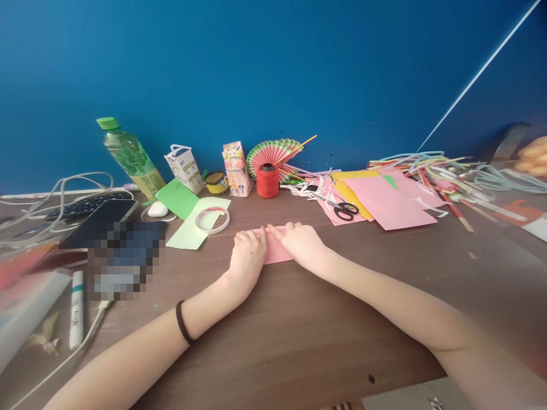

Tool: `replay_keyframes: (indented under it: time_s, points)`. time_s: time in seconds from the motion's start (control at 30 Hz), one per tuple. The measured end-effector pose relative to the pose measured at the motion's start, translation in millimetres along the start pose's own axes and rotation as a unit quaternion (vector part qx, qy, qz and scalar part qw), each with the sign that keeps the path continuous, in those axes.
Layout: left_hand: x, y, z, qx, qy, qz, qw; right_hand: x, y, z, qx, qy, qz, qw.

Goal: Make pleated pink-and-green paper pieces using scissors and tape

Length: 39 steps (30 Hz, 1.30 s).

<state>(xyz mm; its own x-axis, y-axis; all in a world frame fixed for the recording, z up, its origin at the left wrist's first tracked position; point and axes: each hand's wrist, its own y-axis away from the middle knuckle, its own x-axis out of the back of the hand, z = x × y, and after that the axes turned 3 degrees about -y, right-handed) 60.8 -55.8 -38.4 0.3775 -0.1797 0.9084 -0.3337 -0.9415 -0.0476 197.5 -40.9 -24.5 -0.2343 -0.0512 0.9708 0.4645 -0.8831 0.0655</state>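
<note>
A strip of pink paper [277,250] lies on the brown table, with a narrow fold along its far edge. My left hand [248,253] presses on its left end, fingers curled at the folded edge. At the right end, my right hand [301,242] pinches the same fold, its thumb stretched toward the left hand. Both hands are closed on the paper, and their palms hide parts of it. Just left of my hands, a roll of double-sided tape [212,229] rests on pale green paper [188,236].
Behind stand a red thread spool [267,182], a folded paper fan [273,154], small cartons [237,171] and a green-capped bottle [132,159]. Black-handled scissors [346,211] and pink sheets [391,199] lie right. A marker [77,310], phone and cables are left.
</note>
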Motion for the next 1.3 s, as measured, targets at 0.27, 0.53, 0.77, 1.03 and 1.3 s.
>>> replay_keyframes:
  time_s: [0.27,0.53,0.77,1.03,1.3]
  points:
    - [1.4,-1.2,2.7,0.004,-0.019,-0.014,1.0,-6.6,0.0,-6.7,-0.005,0.02,0.002,1.0]
    - [5.5,0.2,-2.4,-0.015,-0.004,0.014,1.0,-5.5,2.1,-10.8,-0.017,0.041,0.007,0.999]
    - [1.1,-6.6,-11.6,-0.059,0.051,0.006,0.997,-0.5,-0.2,-2.1,-0.008,-0.005,0.007,1.0]
    - [-12.0,-21.8,-27.9,-0.058,0.071,0.087,0.992,-4.5,-12.4,33.5,0.022,-0.101,0.085,0.991]
    - [-11.0,-23.5,-32.7,-0.057,0.143,0.084,0.984,-22.6,-25.1,45.6,0.048,-0.252,0.146,0.955]
